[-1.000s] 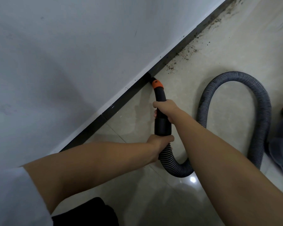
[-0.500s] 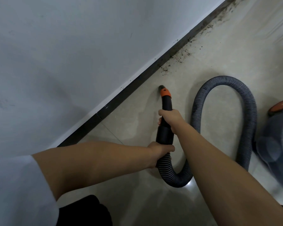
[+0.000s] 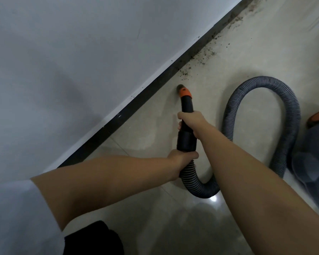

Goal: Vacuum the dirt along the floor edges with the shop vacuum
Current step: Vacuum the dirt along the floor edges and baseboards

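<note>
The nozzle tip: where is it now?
In the head view, the nozzle tip sits centre frame on the floor, just off the black baseboard, short of the dirt.

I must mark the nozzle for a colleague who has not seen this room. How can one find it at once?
Follow the dark baseboard under the white wall. Just off it on the floor, short of the dirt, is the nozzle, the black tube that the right hand grips. Unlike the ribbed grey hose, it is smooth, with an orange collar.
</note>
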`<state>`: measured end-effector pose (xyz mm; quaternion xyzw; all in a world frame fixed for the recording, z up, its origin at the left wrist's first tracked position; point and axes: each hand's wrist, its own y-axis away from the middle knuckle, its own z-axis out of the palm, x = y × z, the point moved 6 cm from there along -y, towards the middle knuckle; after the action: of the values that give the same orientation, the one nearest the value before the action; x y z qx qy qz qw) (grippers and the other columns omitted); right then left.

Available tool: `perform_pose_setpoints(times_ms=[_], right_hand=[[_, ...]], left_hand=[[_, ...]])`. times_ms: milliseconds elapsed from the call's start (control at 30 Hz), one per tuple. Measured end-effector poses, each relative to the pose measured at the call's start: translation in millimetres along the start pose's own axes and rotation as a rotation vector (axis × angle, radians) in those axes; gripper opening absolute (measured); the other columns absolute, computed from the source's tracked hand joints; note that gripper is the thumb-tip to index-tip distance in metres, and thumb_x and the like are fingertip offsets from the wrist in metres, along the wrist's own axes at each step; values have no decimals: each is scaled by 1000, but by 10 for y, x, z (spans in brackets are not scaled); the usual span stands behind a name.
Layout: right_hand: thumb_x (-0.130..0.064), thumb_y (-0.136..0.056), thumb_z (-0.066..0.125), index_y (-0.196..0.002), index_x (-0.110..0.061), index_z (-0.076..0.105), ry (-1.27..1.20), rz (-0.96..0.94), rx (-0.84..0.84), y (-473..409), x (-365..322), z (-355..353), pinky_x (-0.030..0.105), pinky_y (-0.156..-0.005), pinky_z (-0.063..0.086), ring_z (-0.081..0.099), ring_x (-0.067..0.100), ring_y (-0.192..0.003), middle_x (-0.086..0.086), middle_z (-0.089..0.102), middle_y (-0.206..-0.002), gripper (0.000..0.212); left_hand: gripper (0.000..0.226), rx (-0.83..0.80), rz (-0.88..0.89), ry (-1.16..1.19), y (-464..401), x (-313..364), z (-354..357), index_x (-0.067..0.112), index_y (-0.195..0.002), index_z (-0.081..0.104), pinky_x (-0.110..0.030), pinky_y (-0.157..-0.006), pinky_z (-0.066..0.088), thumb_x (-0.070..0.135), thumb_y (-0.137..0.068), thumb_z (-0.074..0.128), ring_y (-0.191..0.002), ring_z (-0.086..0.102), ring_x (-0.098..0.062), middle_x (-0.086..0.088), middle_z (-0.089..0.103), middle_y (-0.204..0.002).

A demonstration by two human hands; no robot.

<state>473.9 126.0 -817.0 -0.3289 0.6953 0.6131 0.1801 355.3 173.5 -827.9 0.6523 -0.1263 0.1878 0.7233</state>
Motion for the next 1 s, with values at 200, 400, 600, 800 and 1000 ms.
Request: perform_pose_setpoints(times_ms=[200, 400, 600, 800, 1000], right_hand=[[-4, -85, 56, -89, -5, 47, 42, 72, 5, 310, 36, -77, 25, -45, 45, 51, 19, -46, 10, 52, -61, 10], [-7, -86, 57, -98, -4, 47, 107, 107, 24, 1526, -570, -737, 21, -40, 44, 52, 19, -47, 9, 52, -63, 17], [-8, -85, 57, -92, -11, 46, 145, -57, 19, 2837, -1798, -1019, 26, -50, 50, 54, 19, -47, 8, 55, -63, 13], [-11, -83, 58, -73, -15, 47, 85, -236, 93, 4129, -3464, -1575, 40, -69, 55, 57, 27, -58, 7, 57, -58, 16], [-10, -84, 59, -80, -18, 44, -148, -358, 277, 5323, -4692, -2447, 38, -63, 53, 53, 22, -51, 7, 55, -63, 17]], left_hand=[[18, 40, -34, -86, 347, -35, 72, 8, -98, 55, -24, -52, 45, 14, -84, 65, -65, 57, -15, -5, 58, -77], [34, 21, -80, -29, 1702, 177, 700, 5, -109, 63, -34, -81, 52, 19, -80, 73, -92, 62, -27, -11, 65, -97], [30, 123, 81, -49, 3098, 867, 854, 8, -103, 65, -40, -89, 53, 23, -79, 75, -93, 65, -27, -5, 69, -90], [14, 29, 278, -263, 4642, 2219, 1033, 15, -79, 59, -25, -74, 47, 23, -83, 71, -73, 58, -15, 1, 63, -75], [15, -13, 512, -472, 5990, 3343, 1538, 17, -74, 57, -21, -62, 41, 21, -87, 65, -66, 55, -13, -1, 60, -71]])
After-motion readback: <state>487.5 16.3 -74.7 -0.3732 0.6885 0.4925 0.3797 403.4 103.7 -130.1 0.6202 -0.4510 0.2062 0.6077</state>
